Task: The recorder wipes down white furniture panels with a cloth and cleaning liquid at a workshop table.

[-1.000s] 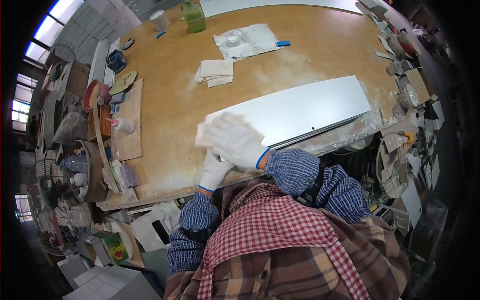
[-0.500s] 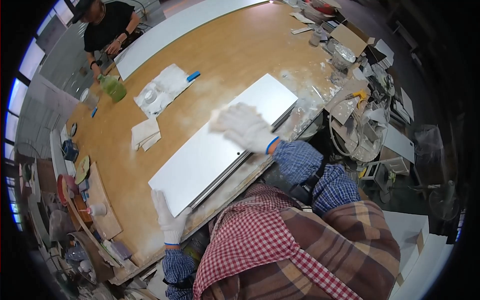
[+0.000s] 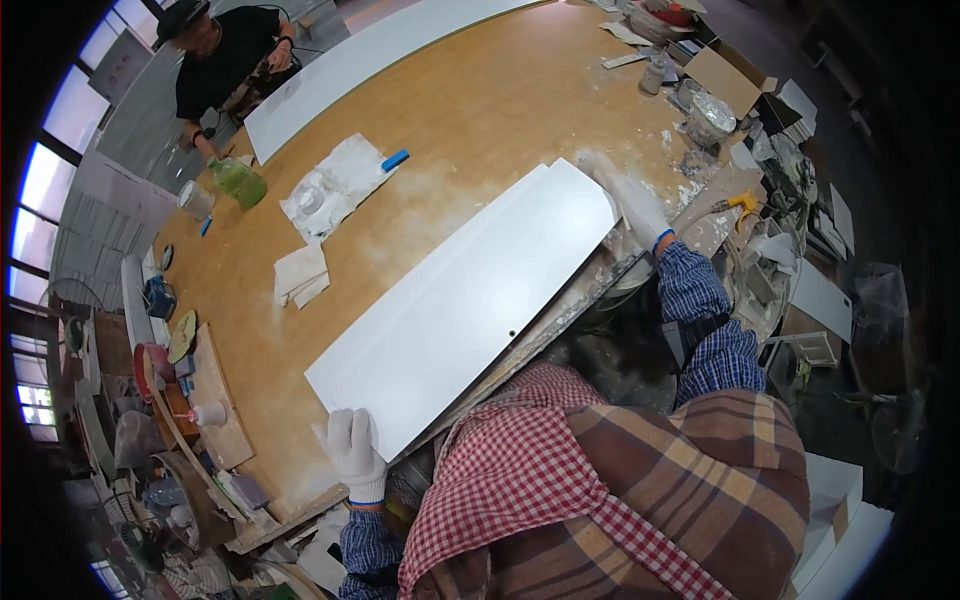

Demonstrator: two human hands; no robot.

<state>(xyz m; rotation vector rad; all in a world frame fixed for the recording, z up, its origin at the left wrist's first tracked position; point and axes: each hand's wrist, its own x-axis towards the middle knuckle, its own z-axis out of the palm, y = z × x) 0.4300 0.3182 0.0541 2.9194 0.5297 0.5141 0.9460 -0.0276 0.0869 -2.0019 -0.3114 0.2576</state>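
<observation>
A long white panel (image 3: 490,300) with a small dark hole near its front edge lies slantwise on the near side of the table. It is offset toward me over another white panel (image 3: 400,291), whose far edge shows beneath it. My left hand (image 3: 354,452), in a white knit glove, holds the top panel's near left end, fingers curled over the edge. At the opposite end my right hand (image 3: 634,207), gloved alike, grips the short edge. Its fingertips are slightly blurred, and I cannot tell whether anything else is in them.
On the dusty brown table (image 3: 440,130) lie a white cloth (image 3: 335,190), folded sheets (image 3: 302,275) and a blue block (image 3: 396,160). A green bottle (image 3: 240,183) stands by a co-worker (image 3: 225,65) at the far left. Cluttered scraps and a yellow air gun (image 3: 742,203) sit right.
My right hand has left the panel's middle and now holds its right end. My left hand has closed over the left end. The top panel has shifted toward me, baring the one below.
</observation>
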